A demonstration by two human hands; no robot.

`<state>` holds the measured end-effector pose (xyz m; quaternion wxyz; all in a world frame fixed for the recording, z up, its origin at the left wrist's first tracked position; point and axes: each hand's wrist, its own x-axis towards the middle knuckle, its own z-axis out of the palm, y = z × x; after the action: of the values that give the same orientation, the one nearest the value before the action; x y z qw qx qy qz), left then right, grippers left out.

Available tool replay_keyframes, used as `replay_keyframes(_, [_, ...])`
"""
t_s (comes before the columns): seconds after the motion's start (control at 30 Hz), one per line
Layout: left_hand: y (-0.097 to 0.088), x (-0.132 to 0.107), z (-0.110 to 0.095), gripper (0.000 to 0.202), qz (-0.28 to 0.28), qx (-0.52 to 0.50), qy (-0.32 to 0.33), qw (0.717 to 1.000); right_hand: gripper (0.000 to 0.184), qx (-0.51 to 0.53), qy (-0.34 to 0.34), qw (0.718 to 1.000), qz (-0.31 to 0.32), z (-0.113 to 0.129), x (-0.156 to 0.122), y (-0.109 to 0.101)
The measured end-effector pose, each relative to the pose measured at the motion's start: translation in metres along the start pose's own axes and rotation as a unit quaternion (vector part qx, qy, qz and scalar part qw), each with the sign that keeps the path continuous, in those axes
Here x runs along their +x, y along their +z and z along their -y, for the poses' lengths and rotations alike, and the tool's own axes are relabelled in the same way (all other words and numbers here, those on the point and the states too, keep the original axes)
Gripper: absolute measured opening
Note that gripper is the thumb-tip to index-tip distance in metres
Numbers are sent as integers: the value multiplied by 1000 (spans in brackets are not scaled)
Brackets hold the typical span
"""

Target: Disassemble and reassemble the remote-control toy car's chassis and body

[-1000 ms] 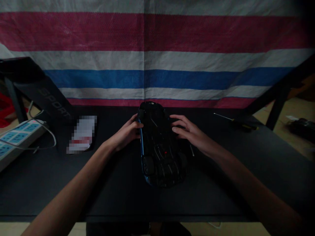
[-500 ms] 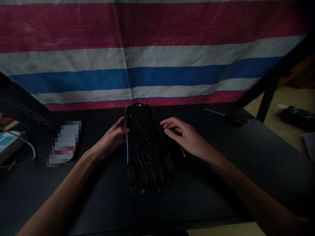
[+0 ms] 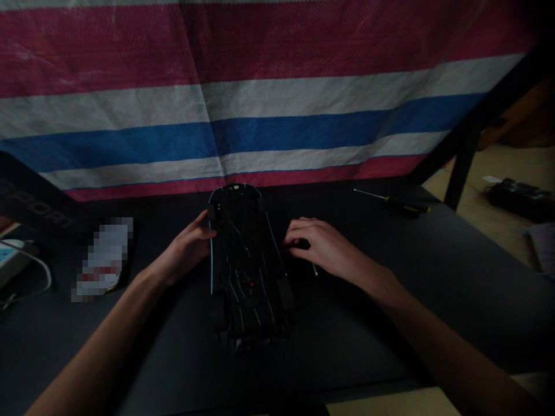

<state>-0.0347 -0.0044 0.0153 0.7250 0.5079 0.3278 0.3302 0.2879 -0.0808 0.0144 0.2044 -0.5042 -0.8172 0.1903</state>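
Note:
A dark toy car (image 3: 243,260) lies upside down on the black table, its wheels and underside facing up and a small red spot near the close end. My left hand (image 3: 191,245) grips its left side, with the thumb on the edge and the fingers partly hidden. To the right of the car, my right hand (image 3: 314,242) is low over the table, fingers curled together. What they pinch, if anything, is hidden. A thin metal shaft (image 3: 315,269) sticks out from below this hand, and its other end is out of sight.
A screwdriver (image 3: 392,203) with a black and yellow handle lies at the back right. On the left are a blurred-out phone-like object (image 3: 104,257) and a white power strip (image 3: 15,257) with a cable. A striped sheet (image 3: 269,136) hangs behind the table (image 3: 368,341).
My right hand has come down slightly beside the car, its fingers curling in closer. The left hand keeps its hold. The whole view has shifted a little.

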Motion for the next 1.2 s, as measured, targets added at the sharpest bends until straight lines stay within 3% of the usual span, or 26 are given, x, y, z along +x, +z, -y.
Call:
replay_keyframes(0.13, [-3,2,3,62,8,-7,8,1000,18,-1,13,1000,-22,4,0,2])
replay_keyframes(0.23, [-5,3,6,63,7,-10,9,1000,7,115,20,989,-88,9,2,1])
replay_keyframes(0.33, [-6,4,6,64,13,-6,7,1000,12,292,44,944,-144,16,6,-1])
replay_keyframes(0.47, [-4,2,4,63,15,-4,10,1000,17,408,66,901,-132,26,12,5])
replay_keyframes(0.6, [-2,1,1,63,6,4,4,1000,15,429,75,893,-115,29,12,12])
replay_keyframes(1.2, [5,-1,0,70,-3,-5,-1,1000,13,406,77,906,-93,28,9,13])
